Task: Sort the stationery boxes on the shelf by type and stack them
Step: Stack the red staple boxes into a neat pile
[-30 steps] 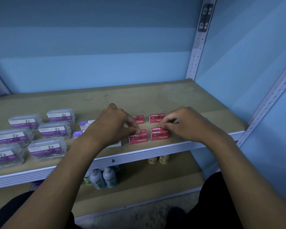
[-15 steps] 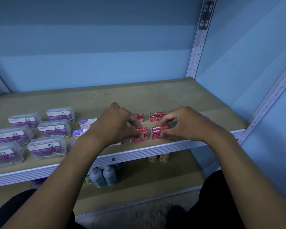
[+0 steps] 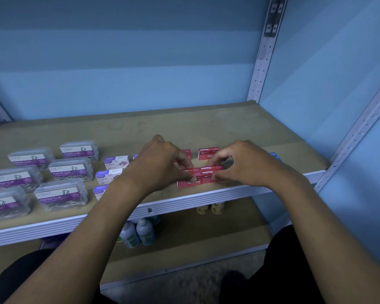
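Key relation: the red staple boxes lie straight ahead between my two hands, near the shelf's front edge, long axes running left to right; each hand closes in from one end.
Left hand: fingers curled narrow, thumb and forefinger pinching the left end of the red cluster.
Right hand: fingers curled narrow, pinching the right end; I judge it a shade nearer the upper boxes.
Stack: upper boxes sit on lower ones, edges not quite flush; next I'd press the ends inward to square them.
Spare red box: just behind, apart, same axis.
Materials: red boxes are small printed card, flat-faced, sharp-cornered, light, likely to slide.
Paper clip boxes: clear hard plastic, purple labels, well apart to my left.
White staple boxes: card, between those and my left wrist.
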The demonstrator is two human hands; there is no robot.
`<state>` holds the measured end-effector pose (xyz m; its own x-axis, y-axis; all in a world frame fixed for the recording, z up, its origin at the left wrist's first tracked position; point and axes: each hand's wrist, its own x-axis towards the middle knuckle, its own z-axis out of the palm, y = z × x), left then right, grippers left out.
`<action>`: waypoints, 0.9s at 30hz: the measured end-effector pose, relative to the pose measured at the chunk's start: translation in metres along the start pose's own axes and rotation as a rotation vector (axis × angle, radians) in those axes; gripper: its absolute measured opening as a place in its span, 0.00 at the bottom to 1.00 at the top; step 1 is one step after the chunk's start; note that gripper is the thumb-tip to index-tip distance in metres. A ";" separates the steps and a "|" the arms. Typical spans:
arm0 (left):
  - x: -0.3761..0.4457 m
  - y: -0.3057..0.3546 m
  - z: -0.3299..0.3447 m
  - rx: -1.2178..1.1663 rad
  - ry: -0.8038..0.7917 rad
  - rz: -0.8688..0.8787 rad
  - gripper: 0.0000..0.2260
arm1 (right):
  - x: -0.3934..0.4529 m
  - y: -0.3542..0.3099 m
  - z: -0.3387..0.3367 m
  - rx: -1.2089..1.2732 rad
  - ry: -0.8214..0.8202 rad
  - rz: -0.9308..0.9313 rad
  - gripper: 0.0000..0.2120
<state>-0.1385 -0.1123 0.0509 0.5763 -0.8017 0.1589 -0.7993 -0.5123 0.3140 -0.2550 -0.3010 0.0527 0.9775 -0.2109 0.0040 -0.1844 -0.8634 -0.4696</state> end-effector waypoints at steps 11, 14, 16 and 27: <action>0.008 -0.021 0.000 0.198 0.253 0.000 0.17 | 0.018 0.014 -0.003 0.036 0.267 -0.060 0.14; 0.011 -0.019 0.001 0.289 0.253 -0.059 0.17 | 0.026 0.016 0.001 0.002 0.276 -0.033 0.16; 0.012 -0.019 0.002 0.312 0.244 -0.086 0.18 | 0.032 0.017 0.004 -0.006 0.271 -0.021 0.16; 0.022 -0.019 0.008 0.293 0.224 -0.133 0.11 | 0.046 0.018 0.012 -0.001 0.218 0.019 0.08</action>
<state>-0.1121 -0.1226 0.0409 0.6753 -0.6515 0.3457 -0.7110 -0.6997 0.0701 -0.2120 -0.3211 0.0342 0.9286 -0.3211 0.1859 -0.2026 -0.8586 -0.4708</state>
